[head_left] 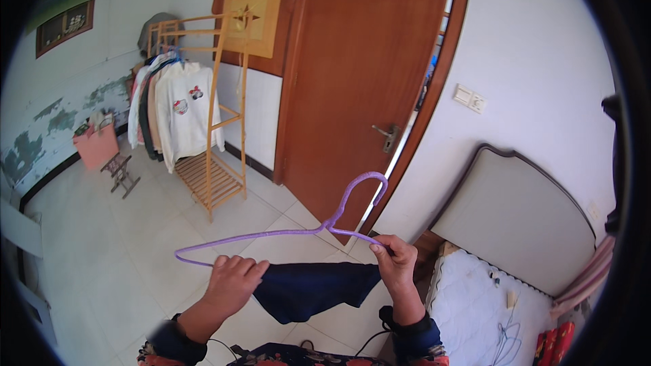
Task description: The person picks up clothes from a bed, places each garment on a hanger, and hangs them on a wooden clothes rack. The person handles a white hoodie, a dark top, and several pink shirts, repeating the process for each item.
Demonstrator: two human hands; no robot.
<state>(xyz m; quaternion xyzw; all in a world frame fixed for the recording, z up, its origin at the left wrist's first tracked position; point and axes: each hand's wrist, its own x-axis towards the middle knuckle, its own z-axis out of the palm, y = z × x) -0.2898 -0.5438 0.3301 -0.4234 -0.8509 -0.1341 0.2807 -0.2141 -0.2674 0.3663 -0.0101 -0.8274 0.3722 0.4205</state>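
A purple clothes hanger (271, 234) is held up in front of me, its hook pointing up and to the right. Dark navy cloth (315, 291) hangs along the hanger's lower bar, between my hands; what kind of garment it is does not show. My left hand (230, 288) is closed at the lower bar near the cloth's left top corner, the long left end of the hanger sticking out past it. With thumb and fingers, my right hand (397, 264) pinches the hanger's right end, beside the cloth's right edge.
A wooden clothes rack (215, 108) with hanging clothes, including a white top (186, 105), stands at the far left. Near it are a pink bin (96, 144) and a small folding stool (120, 175). A brown door (366, 81) is ahead; a bed (475, 305) lies at right.
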